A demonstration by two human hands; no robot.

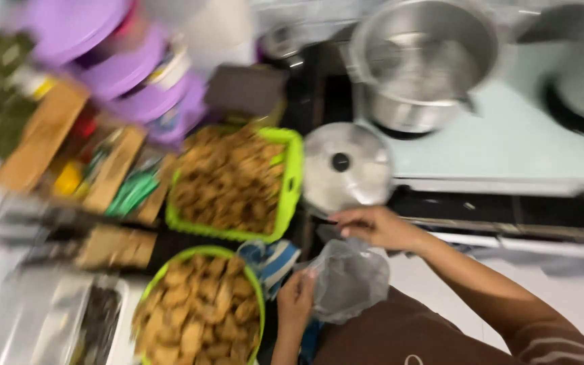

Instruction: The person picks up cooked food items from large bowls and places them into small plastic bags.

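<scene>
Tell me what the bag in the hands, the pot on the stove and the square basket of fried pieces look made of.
Bag: thin clear plastic film, crinkled, see-through. Pot: bare metal, probably stainless steel, shiny grey with reflections. Square basket: bright green moulded plastic, likely, with a matte rim.

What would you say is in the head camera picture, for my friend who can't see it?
Two hands, the left hand and right hand, hold a crumpled clear plastic bag over a kitchen counter. Beside them sit a green basket and a round green bowl, both full of brown fried pieces. Behind, a pot lid lies near a steel pot on the stove.
</scene>
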